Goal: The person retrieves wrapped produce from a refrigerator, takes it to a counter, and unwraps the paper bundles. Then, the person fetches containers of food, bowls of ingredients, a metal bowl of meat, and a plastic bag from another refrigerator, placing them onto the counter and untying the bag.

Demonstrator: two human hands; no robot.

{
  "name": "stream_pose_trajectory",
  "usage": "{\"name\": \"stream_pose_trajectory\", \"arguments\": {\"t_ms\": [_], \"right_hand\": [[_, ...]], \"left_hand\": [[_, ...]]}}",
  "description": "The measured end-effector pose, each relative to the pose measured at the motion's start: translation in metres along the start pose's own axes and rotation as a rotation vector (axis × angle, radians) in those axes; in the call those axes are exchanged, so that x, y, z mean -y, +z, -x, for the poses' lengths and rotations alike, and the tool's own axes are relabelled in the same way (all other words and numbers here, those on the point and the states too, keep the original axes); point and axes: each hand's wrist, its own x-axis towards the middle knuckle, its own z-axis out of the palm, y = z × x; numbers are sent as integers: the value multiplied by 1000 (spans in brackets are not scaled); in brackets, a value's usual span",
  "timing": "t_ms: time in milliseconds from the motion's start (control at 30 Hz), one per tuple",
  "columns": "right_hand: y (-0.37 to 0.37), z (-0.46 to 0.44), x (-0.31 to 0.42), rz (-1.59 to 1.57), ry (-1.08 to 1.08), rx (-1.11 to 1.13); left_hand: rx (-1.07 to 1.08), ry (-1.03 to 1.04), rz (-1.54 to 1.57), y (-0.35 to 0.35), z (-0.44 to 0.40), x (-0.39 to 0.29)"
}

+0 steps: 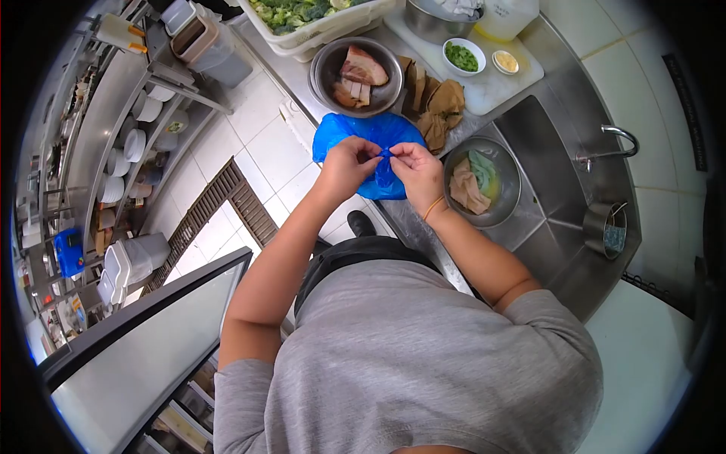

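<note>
A blue plastic bag [333,135] rests at the front edge of the steel counter, its neck gathered into a knot. My left hand [350,168] pinches the left side of that knot between thumb and fingers. From the right, my right hand [418,172] pinches the other side, its fingertips close to the left ones. What the bag holds is hidden. Just behind it stands a metal bowl [324,76] with pieces of raw meat [361,68] in it. Crumpled brown paper [440,113] lies to the right of the bowl.
A metal bowl [517,181] with paper and a green item sits in the sink [563,193], below a faucet [616,144]. A white cutting board [522,79] carries a bowl of chopped greens [463,57]. A broccoli bin [318,41] stands behind. A glass-topped unit [151,363] is at left.
</note>
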Motion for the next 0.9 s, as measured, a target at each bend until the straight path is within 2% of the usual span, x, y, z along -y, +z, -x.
{"name": "stream_pose_trajectory", "arguments": {"t_ms": [100, 200, 300, 400, 600, 800, 900], "right_hand": [[-1, 1, -1, 137, -23, 29], [-7, -5, 21, 652, -510, 131], [-12, -11, 32, 776, -472, 206], [-14, -18, 32, 886, -449, 250], [-12, -18, 28, 880, -355, 259], [-16, -19, 23, 908, -320, 333], [-20, -23, 28, 844, -244, 344]], "left_hand": [[21, 159, -289, -2, -5, -1], [-5, 334, -567, -1, -6, -7], [-23, 430, -573, 2, -9, -11], [4, 307, -349, 3, -8, -14], [54, 360, -252, 0, -6, -21], [189, 587, -507, -8, -13, -11], [264, 581, -607, -9, -17, -6]]}}
